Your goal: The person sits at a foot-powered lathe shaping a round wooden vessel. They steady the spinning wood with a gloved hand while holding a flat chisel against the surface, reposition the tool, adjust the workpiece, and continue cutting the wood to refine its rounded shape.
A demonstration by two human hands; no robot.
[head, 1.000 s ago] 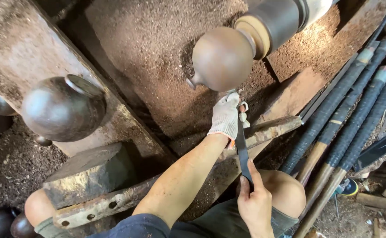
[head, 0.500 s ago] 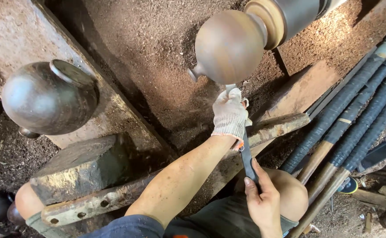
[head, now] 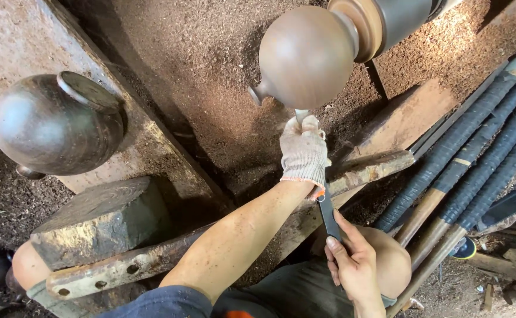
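Note:
A round brown wooden vessel (head: 305, 56) is mounted on a lathe chuck (head: 387, 20) at the top. My left hand (head: 303, 150), in a white work glove, grips the front of a dark flat turning tool (head: 328, 215) just below the vessel. The tool tip under the glove meets the vessel's underside. My bare right hand (head: 352, 265) holds the rear of the same tool, above my knee. The tool lies across a worn wooden rest bar (head: 370, 171).
A finished dark round pot (head: 57, 123) sits on a plank at left. A grey stone block (head: 101, 218) lies beneath it. Several long wrapped tool handles (head: 476, 159) lean at right. Sawdust covers the ground. A drilled metal bar (head: 116, 271) crosses near my legs.
The view has shifted slightly; the vessel and both hands appear lower right in frame. Both hands keep their hold on the tool against the vessel.

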